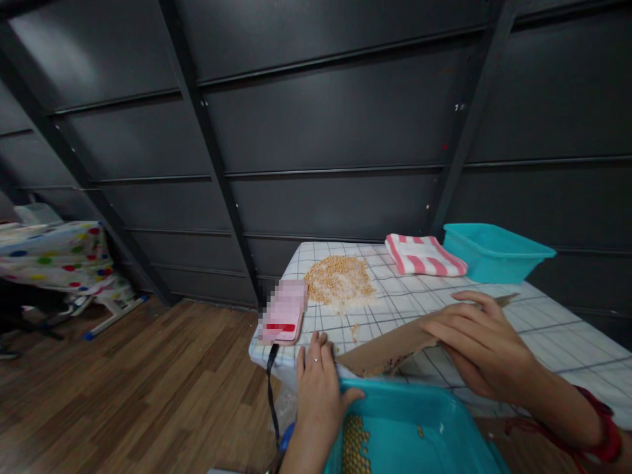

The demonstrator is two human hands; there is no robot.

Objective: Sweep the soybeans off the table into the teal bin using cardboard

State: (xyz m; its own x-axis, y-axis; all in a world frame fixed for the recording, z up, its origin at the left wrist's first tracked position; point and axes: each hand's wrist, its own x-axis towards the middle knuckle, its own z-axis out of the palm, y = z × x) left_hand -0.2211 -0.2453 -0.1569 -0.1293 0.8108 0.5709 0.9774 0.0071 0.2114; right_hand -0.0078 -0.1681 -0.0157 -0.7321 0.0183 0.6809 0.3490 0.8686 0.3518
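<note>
Nearest, a teal tub already holds some yellow beans; the left hand has its thumb over the rim, its grip unclear. Right hand clamped on a cardboard strip, a bean-and-white-grain heap on the checked cloth seems still unsorted.

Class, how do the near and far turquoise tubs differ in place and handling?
The near tub is at the near edge of the table; the far tub stands towards its back, beside the towel. The left hand touches the near tub; no hand touches the far tub. Both are open-topped.
</note>
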